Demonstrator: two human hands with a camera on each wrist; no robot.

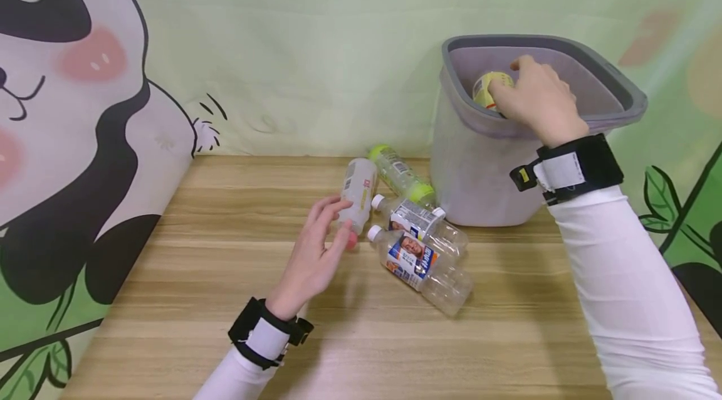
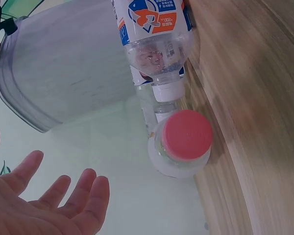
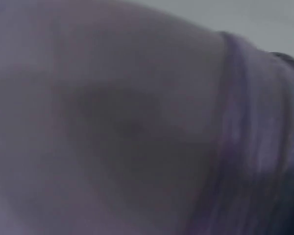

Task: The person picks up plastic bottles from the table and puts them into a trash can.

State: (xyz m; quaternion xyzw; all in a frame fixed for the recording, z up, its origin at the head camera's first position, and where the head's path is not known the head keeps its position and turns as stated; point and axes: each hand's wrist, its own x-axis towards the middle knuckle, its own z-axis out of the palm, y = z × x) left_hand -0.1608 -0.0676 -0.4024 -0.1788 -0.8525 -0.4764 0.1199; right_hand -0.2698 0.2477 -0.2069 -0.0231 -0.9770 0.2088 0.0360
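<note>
My left hand (image 1: pixel 307 259) hovers beside a clear bottle with a red cap (image 1: pixel 358 193), fingers spread and holding nothing. The left wrist view shows this red cap (image 2: pixel 188 135) facing the camera, apart from the fingers (image 2: pixel 90 196). My right hand (image 1: pixel 541 96) reaches over the rim of a grey bin (image 1: pixel 485 168), thumb and fingers apart. A yellow container (image 1: pixel 492 88) lies inside the bin by the thumb, partly hidden by the hand. The right wrist view holds only the blurred bin wall (image 3: pixel 112 122).
Two clear bottles with white caps, a nearer one (image 1: pixel 420 268) and one behind (image 1: pixel 423 224), lie on the wooden table (image 1: pixel 225 300). A green-capped bottle (image 1: pixel 400 174) lies behind them, near the bin. A panda-printed cloth (image 1: pixel 316 61) hangs at the back.
</note>
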